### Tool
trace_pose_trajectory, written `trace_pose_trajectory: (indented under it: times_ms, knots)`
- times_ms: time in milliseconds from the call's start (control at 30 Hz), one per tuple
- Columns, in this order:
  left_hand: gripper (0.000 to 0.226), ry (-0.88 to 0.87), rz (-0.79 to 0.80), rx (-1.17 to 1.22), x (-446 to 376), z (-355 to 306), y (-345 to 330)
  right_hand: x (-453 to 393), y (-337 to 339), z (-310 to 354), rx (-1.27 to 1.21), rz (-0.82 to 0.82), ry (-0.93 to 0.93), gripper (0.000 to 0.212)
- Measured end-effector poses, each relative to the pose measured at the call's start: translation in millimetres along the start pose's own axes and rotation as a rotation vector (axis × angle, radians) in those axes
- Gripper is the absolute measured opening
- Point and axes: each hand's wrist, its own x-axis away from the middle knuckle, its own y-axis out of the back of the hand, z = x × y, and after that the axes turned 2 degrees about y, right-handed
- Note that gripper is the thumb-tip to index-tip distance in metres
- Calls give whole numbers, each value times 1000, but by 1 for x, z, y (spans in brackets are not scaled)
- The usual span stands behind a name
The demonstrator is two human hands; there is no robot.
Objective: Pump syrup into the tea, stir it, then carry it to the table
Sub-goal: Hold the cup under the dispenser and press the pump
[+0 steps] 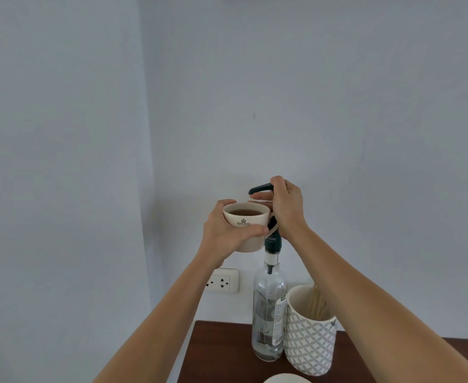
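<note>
A cream cup of brown tea (244,219) is held up in the air by my left hand (227,233), which wraps its side. The cup's rim sits just under the dark spout of the pump (260,188). My right hand (286,207) grips the pump head on top of the clear glass syrup bottle (268,308). The bottle stands on the dark wooden counter (221,352) and looks nearly drained, with a little liquid at its bottom.
A patterned white and grey holder (309,344) with wooden stir sticks (317,304) stands right of the bottle. A wall socket (223,280) is behind, to the left. A white rim (286,378) shows at the bottom edge. Plain walls meet in a corner at left.
</note>
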Motion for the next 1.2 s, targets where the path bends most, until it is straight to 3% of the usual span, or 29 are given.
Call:
trace_pose_trajectory:
  times_ms: [733,1100,1200]
  knots:
    - [92,15,23,27,-2,1,-1,-2,1,-7,32,-2,50,28]
    - [94,21,24,6,-2,1,0,-2,-2,1,-11,-50,-68,32]
    - [87,23,27,7,-2,1,-1,-2,-2,0,-3,-54,-61,24]
